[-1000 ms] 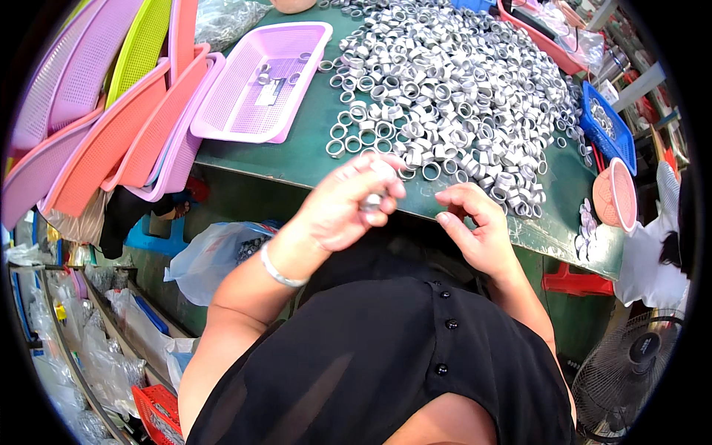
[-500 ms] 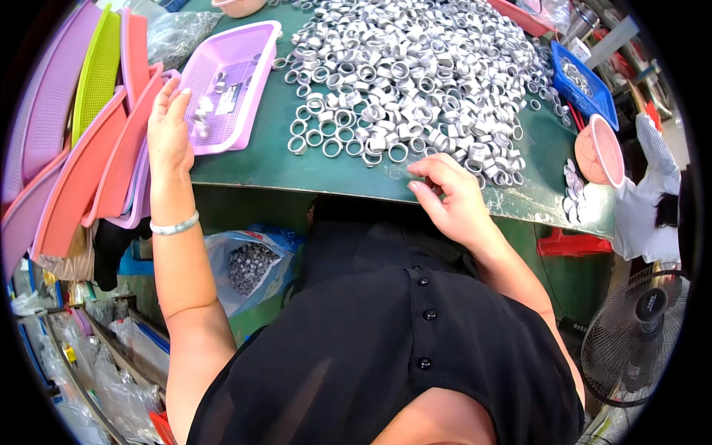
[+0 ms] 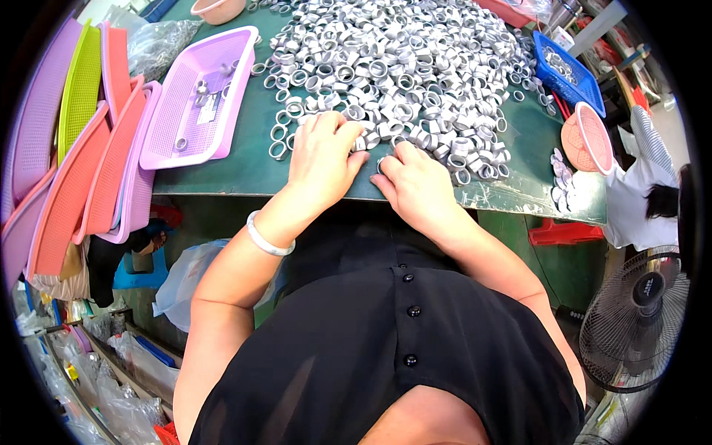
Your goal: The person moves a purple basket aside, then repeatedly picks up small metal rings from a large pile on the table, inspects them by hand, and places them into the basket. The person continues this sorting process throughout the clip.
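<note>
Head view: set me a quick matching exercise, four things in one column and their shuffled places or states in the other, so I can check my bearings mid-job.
1. Pale purple rectangular plastic basket
2. Blue rectangular plastic basket
3. Round black wire-caged fan
4. Left hand

A. Lower right of the picture, beyond the green table
B. On the table, left of the pile of small grey rings
C. At the pile's near edge, with a pale bangle on its wrist
D. Upper right, just above the round pink basket

Pairs: 1-B; 2-D; 3-A; 4-C
</note>
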Demonstrator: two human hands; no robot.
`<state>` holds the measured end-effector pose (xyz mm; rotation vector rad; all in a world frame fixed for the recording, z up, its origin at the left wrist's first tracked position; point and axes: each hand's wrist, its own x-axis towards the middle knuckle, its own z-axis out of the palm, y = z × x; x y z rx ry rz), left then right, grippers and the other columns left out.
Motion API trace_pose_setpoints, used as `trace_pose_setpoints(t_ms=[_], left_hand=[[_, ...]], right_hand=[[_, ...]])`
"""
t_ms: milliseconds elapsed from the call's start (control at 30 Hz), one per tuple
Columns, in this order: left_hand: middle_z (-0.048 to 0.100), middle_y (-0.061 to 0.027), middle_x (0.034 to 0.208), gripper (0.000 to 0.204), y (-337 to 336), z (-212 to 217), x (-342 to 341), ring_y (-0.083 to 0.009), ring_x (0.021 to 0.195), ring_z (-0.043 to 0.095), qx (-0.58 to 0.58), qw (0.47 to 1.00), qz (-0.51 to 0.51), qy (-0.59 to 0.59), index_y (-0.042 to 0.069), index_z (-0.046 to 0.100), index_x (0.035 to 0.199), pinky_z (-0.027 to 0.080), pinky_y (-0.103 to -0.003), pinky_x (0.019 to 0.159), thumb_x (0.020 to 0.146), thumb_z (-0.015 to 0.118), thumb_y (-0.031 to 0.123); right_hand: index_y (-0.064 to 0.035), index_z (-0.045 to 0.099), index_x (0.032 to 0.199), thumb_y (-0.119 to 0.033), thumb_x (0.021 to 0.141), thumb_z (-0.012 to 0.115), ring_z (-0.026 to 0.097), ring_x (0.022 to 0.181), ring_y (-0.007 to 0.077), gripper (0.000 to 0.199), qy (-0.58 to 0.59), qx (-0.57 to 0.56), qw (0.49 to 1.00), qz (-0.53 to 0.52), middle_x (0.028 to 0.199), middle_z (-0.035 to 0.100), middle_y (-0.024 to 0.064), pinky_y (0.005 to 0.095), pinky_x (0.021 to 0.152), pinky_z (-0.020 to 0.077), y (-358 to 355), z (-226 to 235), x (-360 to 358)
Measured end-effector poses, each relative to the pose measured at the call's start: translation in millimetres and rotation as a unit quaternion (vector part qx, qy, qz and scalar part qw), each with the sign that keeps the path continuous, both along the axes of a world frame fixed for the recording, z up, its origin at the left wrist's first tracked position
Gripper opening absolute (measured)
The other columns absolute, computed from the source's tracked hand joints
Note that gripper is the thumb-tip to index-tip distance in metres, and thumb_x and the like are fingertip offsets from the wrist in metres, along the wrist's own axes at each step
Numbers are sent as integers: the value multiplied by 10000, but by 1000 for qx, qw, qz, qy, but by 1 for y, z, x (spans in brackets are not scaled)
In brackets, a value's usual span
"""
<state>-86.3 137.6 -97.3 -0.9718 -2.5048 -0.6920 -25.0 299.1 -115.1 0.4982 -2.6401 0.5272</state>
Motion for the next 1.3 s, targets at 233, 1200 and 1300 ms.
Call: trace_pose_setpoints(t_ms=[233,1200,1300], left_hand=[[591,-50,838,272,-9,-3,-3,-139,740,556,184,964,14,-193,27,545,933,441,-265,645,734,709,115],[554,-50,684,426,-2,7,26,-93,469,444,520,461,-101,-712,-6,532,957,339,-200,417,976,306,355],[565,-53,699,429,-4,6,26,-100,487,457,523,451,-106,-716,-6,535,974,351,-202,435,977,299,352]], right_hand=[[-41,542,899,-29,737,642,545,698,180,190,-68,-217,974,20,825,508,73,284,577,451,8,1,2],[12,475,1152,-96,894,506,587,834,186,281,-311,-770,517,209,971,587,106,287,722,463,22,5,6],[10,480,1148,-93,892,511,587,838,186,279,-317,-771,509,213,971,586,107,288,722,463,23,5,6]])
